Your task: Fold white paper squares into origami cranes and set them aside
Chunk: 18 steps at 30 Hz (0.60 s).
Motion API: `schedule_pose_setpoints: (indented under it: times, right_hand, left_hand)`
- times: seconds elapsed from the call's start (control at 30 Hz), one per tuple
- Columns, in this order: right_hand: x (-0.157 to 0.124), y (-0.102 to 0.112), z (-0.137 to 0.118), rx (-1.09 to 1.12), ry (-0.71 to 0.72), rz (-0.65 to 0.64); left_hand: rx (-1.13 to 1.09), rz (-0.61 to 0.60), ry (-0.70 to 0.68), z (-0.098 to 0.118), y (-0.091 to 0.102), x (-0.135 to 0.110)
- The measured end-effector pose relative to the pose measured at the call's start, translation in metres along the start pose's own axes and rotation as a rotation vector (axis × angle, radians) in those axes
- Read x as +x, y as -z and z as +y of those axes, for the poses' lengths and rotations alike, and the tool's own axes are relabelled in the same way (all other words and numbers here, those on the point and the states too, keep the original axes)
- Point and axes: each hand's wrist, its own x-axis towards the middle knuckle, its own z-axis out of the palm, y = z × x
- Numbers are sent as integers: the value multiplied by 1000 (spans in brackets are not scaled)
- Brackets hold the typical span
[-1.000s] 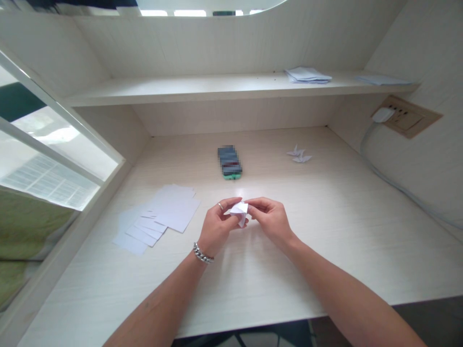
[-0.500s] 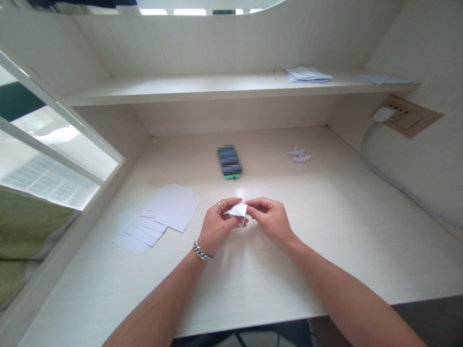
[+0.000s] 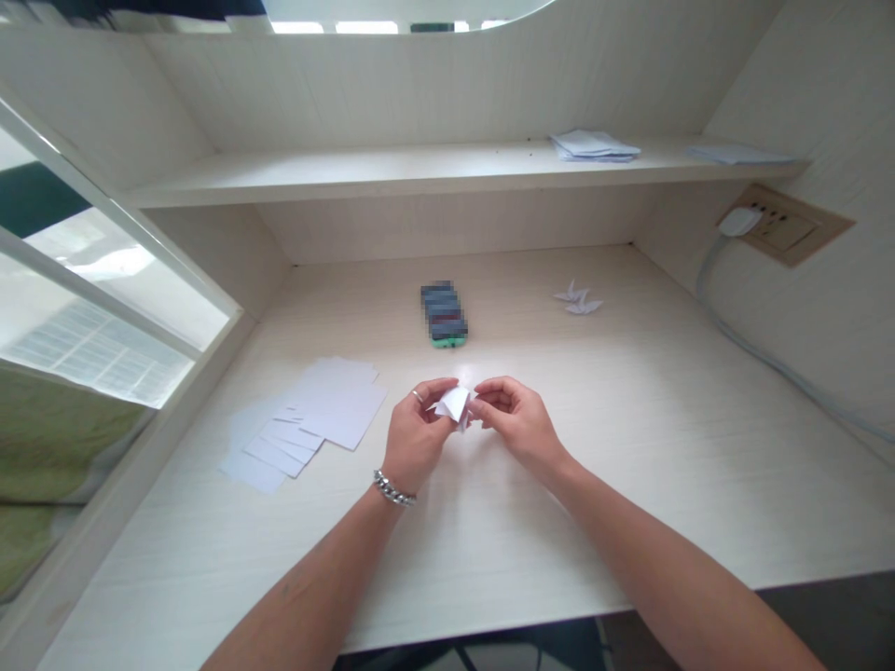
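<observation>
A small piece of folded white paper (image 3: 453, 403) is held between my two hands above the middle of the desk. My left hand (image 3: 418, 431) grips its left side, with a ring on one finger and a chain bracelet at the wrist. At the paper's right edge, the thumb and fingers of my right hand (image 3: 516, 417) pinch it. Folded points stick out of the paper, and parts of it are hidden by my fingers. Behind the hands lies a phone-like object (image 3: 445, 315), blurred out, with a green lower edge.
Loose white paper sheets (image 3: 339, 401) lie spread on the desk at left. Small folded paper cranes (image 3: 579, 300) rest at the back right. Above, a shelf (image 3: 392, 177) carries a paper stack (image 3: 594, 145). A cable (image 3: 741, 335) runs down from a wall socket (image 3: 790, 224).
The folded paper has turned slightly and shifted a little up and left in my hands. My right fingers have moved slightly left along with it.
</observation>
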Motion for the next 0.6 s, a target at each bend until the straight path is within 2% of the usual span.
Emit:
schedule_pose_setpoints:
  times: [0.1, 0.23, 0.47, 0.6]
  right_hand:
    - [0, -3, 2, -103, -63, -65]
    - [-2, -9, 4, -138, -101, -174]
    - [-6, -11, 0, -133, -54, -216]
    - [-6, -10, 0, -63, -103, -236]
  left_hand:
    - [-42, 79, -50, -4, 2, 3]
    - [-138, 93, -52, -8, 2, 5]
    - [-151, 125, -61, -8, 0, 2]
    - [-143, 149, -75, -9, 0, 3]
